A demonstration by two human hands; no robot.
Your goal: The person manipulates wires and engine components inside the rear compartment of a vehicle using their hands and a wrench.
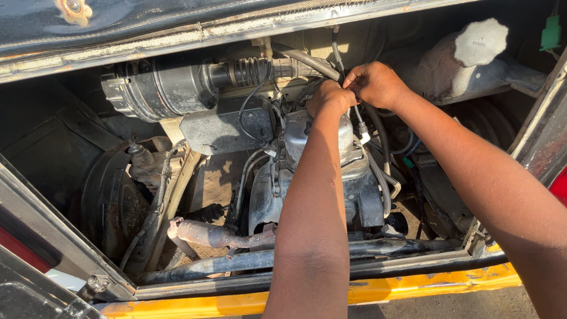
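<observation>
Grey engine (322, 171); black air-filter housing (159, 88); rusty brown exhaust pipe (218, 235); yellow body sill (407, 287); green connector (551, 32).

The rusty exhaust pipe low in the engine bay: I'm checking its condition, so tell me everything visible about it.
The exhaust pipe is a rusty, reddish-brown metal tube, lying roughly level low in the bay, in front of the engine. Its left end flares into a ragged flange; its right end passes behind the left forearm. Neither hand touches it.
</observation>
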